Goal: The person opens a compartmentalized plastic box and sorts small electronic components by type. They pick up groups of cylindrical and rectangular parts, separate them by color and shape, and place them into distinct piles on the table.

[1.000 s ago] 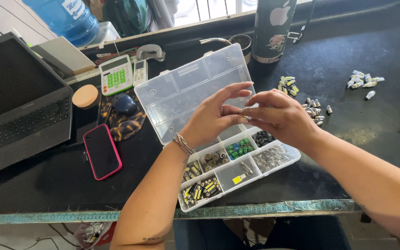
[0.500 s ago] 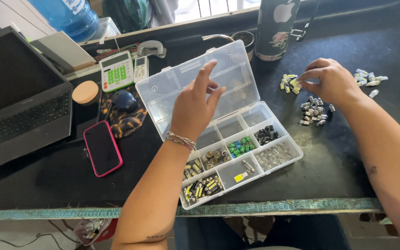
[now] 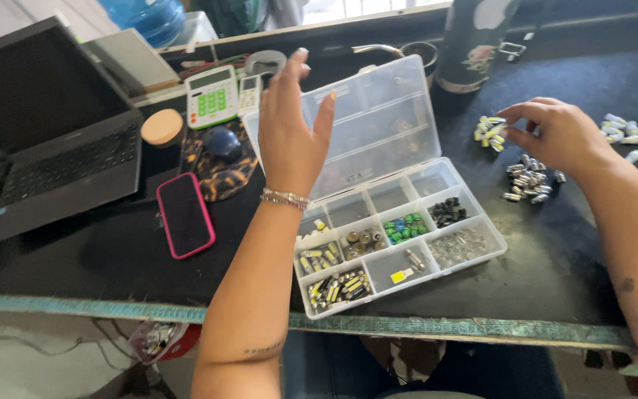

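Left hand [image 3: 289, 125] hung open above the clear plastic organiser box [image 3: 400, 229], fingers spread and holding nothing, its wrist ringed by a beaded bracelet [image 3: 284, 198]. The raised palm sat in front of the box's propped-back lid [image 3: 378, 118], seemingly kept up out of the way so the compartments stayed in plain sight. Right hand [image 3: 559, 137] reached well to the side, thumb and fingertips pinched down at a small heap of yellow-and-white parts [image 3: 490, 133] on the dark table [image 3: 97, 251]; whether it had one between them could not be told. Just below that hand lay a cluster of silvery metal pieces [image 3: 527, 181], with a few white ones [image 3: 625, 133] beyond it. The loose heaps appeared to be grouped by kind beside the box, whose near compartments held like with like: green pieces [image 3: 405, 227], black pieces [image 3: 448, 212], clear glassy ones [image 3: 458, 247]. Off to the left, apart from the sorting, lay a pink-cased phone [image 3: 184, 214], a laptop [image 3: 46, 148] and a green-keyed calculator [image 3: 212, 96].
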